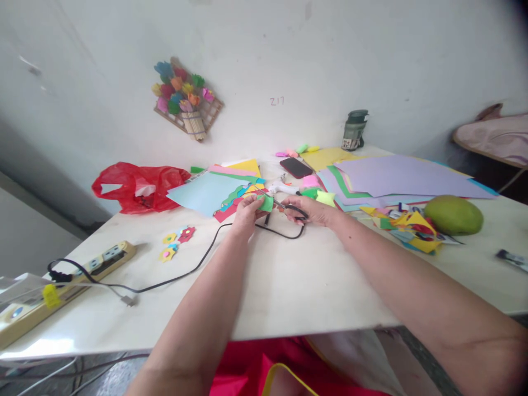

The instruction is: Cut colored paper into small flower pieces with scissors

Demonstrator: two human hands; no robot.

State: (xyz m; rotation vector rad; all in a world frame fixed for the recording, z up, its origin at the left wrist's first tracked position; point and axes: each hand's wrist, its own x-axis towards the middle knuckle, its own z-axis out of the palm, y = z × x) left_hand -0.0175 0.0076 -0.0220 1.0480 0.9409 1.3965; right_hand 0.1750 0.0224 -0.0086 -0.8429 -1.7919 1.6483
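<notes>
Between the fingers of my left hand (247, 213) is a small piece of green paper (266, 204). My right hand (308, 210) grips a pair of scissors (297, 211) by the dark handles, with the blades pointing left, close to the green paper. Whether the blades touch the paper I cannot tell. Just behind both hands lies a white glue gun (282, 187), whose black cord runs left over the table. Cut strips of coloured paper (233, 201) are beside my left hand. Several small paper flowers (186, 234) lie to the left on the table.
A power strip (97, 264) and a red plastic bag (142, 187) are at the left. Behind my hands lies a phone (296, 168). Coloured sheets (412, 175), paper scraps (412, 228) and a green mango-like fruit (454, 215) are at the right. A bottle (354, 131) stands by the wall.
</notes>
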